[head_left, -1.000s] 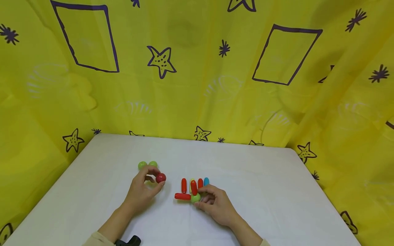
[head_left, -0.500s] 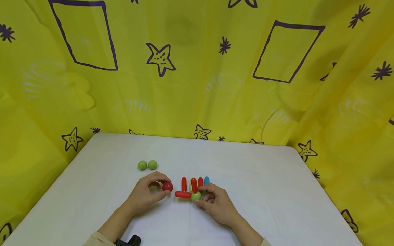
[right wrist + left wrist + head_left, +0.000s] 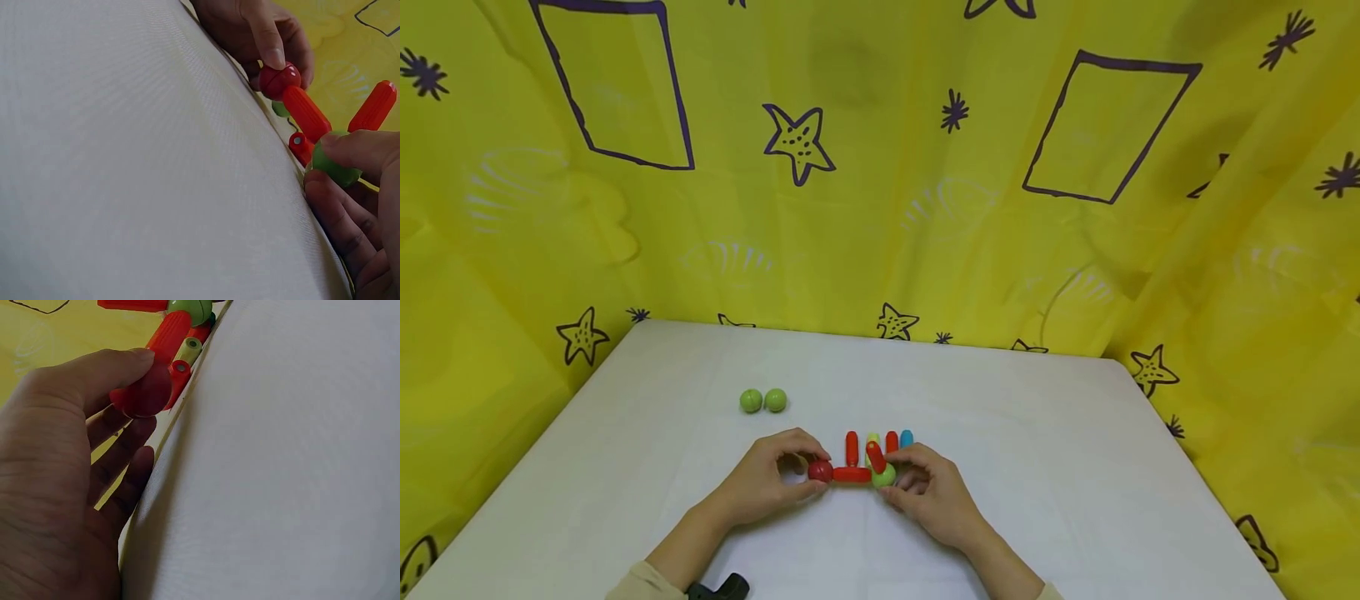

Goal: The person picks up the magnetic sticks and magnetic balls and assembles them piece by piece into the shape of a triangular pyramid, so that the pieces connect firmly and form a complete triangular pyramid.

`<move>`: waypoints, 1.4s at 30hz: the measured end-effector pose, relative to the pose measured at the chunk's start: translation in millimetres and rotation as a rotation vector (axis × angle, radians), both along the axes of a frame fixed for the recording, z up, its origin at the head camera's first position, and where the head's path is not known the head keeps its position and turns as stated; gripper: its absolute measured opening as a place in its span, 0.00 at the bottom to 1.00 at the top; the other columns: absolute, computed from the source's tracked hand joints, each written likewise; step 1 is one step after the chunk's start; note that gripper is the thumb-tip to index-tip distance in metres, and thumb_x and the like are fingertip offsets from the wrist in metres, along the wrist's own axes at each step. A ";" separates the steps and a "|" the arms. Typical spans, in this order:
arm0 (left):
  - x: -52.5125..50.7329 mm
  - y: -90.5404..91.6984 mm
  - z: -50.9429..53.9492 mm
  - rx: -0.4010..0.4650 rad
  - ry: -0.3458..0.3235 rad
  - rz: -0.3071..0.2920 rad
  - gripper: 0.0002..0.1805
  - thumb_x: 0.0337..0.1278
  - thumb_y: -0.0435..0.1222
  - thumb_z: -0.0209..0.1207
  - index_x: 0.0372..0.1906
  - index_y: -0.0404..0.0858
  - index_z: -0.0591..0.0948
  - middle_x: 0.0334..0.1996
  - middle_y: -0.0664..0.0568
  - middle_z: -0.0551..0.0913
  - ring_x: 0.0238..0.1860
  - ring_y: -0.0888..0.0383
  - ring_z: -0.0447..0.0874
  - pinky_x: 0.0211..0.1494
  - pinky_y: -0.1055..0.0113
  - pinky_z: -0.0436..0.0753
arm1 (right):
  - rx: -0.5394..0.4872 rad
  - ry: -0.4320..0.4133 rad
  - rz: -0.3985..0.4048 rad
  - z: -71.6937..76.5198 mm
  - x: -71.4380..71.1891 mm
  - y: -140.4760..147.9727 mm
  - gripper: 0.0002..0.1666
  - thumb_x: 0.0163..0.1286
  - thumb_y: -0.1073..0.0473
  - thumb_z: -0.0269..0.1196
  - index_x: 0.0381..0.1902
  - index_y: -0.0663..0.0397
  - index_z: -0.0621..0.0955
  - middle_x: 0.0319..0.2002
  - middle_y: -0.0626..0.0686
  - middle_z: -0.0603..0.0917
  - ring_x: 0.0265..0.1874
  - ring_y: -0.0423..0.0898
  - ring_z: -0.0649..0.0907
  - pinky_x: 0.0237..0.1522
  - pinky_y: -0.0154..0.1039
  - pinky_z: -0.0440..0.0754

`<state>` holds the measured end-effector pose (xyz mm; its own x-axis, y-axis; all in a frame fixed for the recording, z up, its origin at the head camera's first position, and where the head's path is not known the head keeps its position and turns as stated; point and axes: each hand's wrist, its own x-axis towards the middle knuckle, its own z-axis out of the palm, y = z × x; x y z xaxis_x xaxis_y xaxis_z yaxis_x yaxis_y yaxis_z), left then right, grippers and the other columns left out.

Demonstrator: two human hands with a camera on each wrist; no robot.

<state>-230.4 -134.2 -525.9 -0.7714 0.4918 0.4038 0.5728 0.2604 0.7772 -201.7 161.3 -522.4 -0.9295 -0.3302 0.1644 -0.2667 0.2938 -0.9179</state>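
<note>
Yellow star-printed cloth [image 3: 880, 242] backs the white table [image 3: 1022, 425]; left hand [image 3: 767, 477] pinches a red ball [image 3: 820, 472], right hand [image 3: 938, 496] a green ball [image 3: 885, 476], partly hiding a blue rod [image 3: 907, 437].

Green ball [image 3: 337, 165] pinched by right hand [image 3: 386, 203]; two red rods [image 3: 306, 114] project from it, one meeting a red ball [image 3: 279, 84] in left hand [image 3: 264, 32].

Lower end of the blue stick [image 3: 907, 437] is lost behind the right hand [image 3: 938, 500], yellow stick [image 3: 872, 437] partly hides behind the tilted red stick [image 3: 876, 457]. No clue what the black thing [image 3: 724, 588] is, bottom edge cuts it off. Left wrist view chops the green ball [image 3: 196, 310], left hand [image 3: 56, 456] covers some red ball [image 3: 152, 394].
</note>
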 end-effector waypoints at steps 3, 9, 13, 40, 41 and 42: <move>0.6 -0.1 -1.0 -0.029 -0.004 -0.008 0.14 0.55 0.39 0.76 0.46 0.51 0.87 0.42 0.62 0.87 0.41 0.64 0.83 0.46 0.69 0.84 | 0.011 0.042 -0.002 -1.3 0.4 0.5 0.22 0.61 0.63 0.76 0.53 0.52 0.84 0.40 0.55 0.85 0.30 0.37 0.83 0.32 0.31 0.85; 1.8 -0.6 -1.5 -0.076 -0.007 -0.038 0.15 0.53 0.38 0.76 0.46 0.53 0.86 0.42 0.65 0.86 0.41 0.65 0.82 0.48 0.70 0.82 | 0.035 0.066 -0.006 -1.7 0.8 0.5 0.21 0.60 0.62 0.77 0.50 0.47 0.84 0.35 0.52 0.84 0.28 0.36 0.81 0.30 0.30 0.82; 2.4 -0.5 -0.9 -0.095 -0.014 -0.043 0.16 0.53 0.36 0.76 0.46 0.51 0.87 0.42 0.65 0.85 0.42 0.66 0.81 0.48 0.70 0.82 | 0.050 0.085 0.010 -3.2 0.3 0.8 0.21 0.59 0.62 0.78 0.49 0.45 0.83 0.31 0.51 0.82 0.26 0.34 0.78 0.29 0.29 0.80; 2.7 1.8 0.3 -0.113 -0.020 -0.045 0.11 0.62 0.42 0.71 0.48 0.51 0.87 0.43 0.64 0.86 0.43 0.64 0.81 0.50 0.68 0.80 | -0.054 0.163 -0.029 -2.2 0.7 0.1 0.11 0.69 0.61 0.71 0.47 0.48 0.82 0.42 0.56 0.80 0.26 0.38 0.77 0.23 0.30 0.77; 2.7 1.8 0.3 -0.113 -0.022 -0.045 0.11 0.62 0.42 0.71 0.48 0.51 0.87 0.43 0.63 0.86 0.43 0.64 0.81 0.50 0.68 0.80 | -0.071 0.166 -0.057 -1.6 0.7 0.1 0.08 0.71 0.62 0.69 0.45 0.49 0.83 0.41 0.56 0.80 0.26 0.39 0.77 0.23 0.30 0.77; 2.8 1.7 0.4 -0.112 -0.021 -0.045 0.11 0.62 0.42 0.71 0.48 0.51 0.87 0.43 0.63 0.86 0.43 0.64 0.81 0.50 0.68 0.80 | -0.082 0.168 -0.098 -0.8 0.6 0.0 0.05 0.72 0.62 0.67 0.44 0.50 0.83 0.41 0.55 0.80 0.26 0.39 0.77 0.23 0.31 0.77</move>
<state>-227.6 -132.5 -525.6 -0.7553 0.5673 0.3282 0.5697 0.3207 0.7567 -201.1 161.3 -523.2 -0.9136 -0.2189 0.3427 -0.3922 0.2517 -0.8848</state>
